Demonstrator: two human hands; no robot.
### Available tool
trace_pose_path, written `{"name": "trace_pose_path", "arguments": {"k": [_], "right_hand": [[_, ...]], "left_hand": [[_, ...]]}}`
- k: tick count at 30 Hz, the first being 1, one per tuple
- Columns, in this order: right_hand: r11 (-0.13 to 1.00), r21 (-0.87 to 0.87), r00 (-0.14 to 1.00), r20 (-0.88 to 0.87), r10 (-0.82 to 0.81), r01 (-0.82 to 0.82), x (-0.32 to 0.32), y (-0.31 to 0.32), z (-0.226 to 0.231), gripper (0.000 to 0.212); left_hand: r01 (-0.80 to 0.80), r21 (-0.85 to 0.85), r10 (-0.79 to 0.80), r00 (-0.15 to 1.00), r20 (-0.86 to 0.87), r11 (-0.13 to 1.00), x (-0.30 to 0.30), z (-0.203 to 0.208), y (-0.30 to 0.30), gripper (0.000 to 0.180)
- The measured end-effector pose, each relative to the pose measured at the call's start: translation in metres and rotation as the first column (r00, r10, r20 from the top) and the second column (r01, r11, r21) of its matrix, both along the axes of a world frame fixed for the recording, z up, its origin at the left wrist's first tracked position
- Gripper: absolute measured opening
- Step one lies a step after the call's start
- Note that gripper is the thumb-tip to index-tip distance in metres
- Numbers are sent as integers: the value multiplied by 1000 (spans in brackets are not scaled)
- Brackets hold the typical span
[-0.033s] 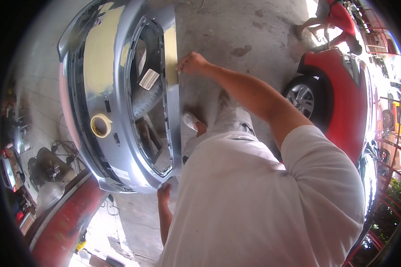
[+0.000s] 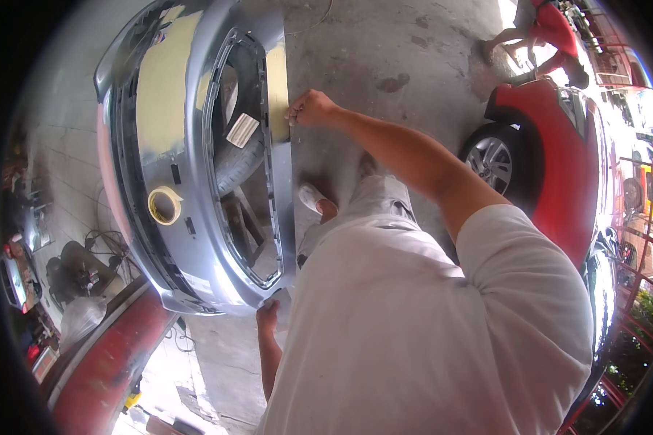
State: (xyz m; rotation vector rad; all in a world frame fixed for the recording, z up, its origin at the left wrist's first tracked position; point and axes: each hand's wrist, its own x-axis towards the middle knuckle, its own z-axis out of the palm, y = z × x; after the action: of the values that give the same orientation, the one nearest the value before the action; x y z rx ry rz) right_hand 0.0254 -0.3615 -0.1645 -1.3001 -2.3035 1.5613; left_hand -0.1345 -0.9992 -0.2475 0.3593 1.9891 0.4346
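Below the person's head, a detached silver car bumper [image 2: 196, 239] lies raised above the concrete floor [image 2: 384, 51], its painted shell smooth and glossy, curving around a large open grille hole with a dark inner edge. Wide bands of pale yellow masking tape [image 2: 159, 87] cover part of the shell, and a narrower strip of tape [image 2: 277, 94] runs along the bumper's right edge. The right hand [image 2: 310, 109], at the end of an outstretched bare forearm, is closed in a pinch with its fingertips pressed on the lower end of that strip, at the rim of the bumper. The left hand [image 2: 268, 317] reaches up from below and touches the bumper's near corner, fingers curled against the underside; how tightly it grips I cannot tell. A roll of masking tape [image 2: 165, 205], a flat ring of the same pale yellow, rests on the bumper's left part, well apart from both hands. Through the grille hole a pale rectangular label [image 2: 242, 130] shows on a dark rounded surface beneath. The person wears a white shirt, light trousers and a white shoe [image 2: 313, 197] on the stained, rough floor. To the right stands a glossy red car [image 2: 559, 145] with a spoked alloy wheel [image 2: 493, 163]. Beyond it another person in a red top [image 2: 551, 29] bends over. At lower left lies a curved red body panel [image 2: 101, 370].
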Motion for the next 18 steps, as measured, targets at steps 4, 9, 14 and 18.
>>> {"name": "trace_pose_path", "arguments": {"k": [4,9,14,18], "right_hand": [[976,-26,972,87,218,-217,11,-19,-7,28],[796,-537,916,-99,-389,280,87,-37,7,42],[375,-914,530,-244,-812,154,185,-66,39,45],[381,-924,348,-344,-872,42,258,-93,75,42]], "left_hand": [[161,-3,-160,985,-71,987,3,-1,1,37],[138,-119,-158,972,-174,983,16,5,13,36],[119,208,-30,922,-386,971,35,42,112,45],[-280,520,348,937,-36,807,74,103,247,51]]}}
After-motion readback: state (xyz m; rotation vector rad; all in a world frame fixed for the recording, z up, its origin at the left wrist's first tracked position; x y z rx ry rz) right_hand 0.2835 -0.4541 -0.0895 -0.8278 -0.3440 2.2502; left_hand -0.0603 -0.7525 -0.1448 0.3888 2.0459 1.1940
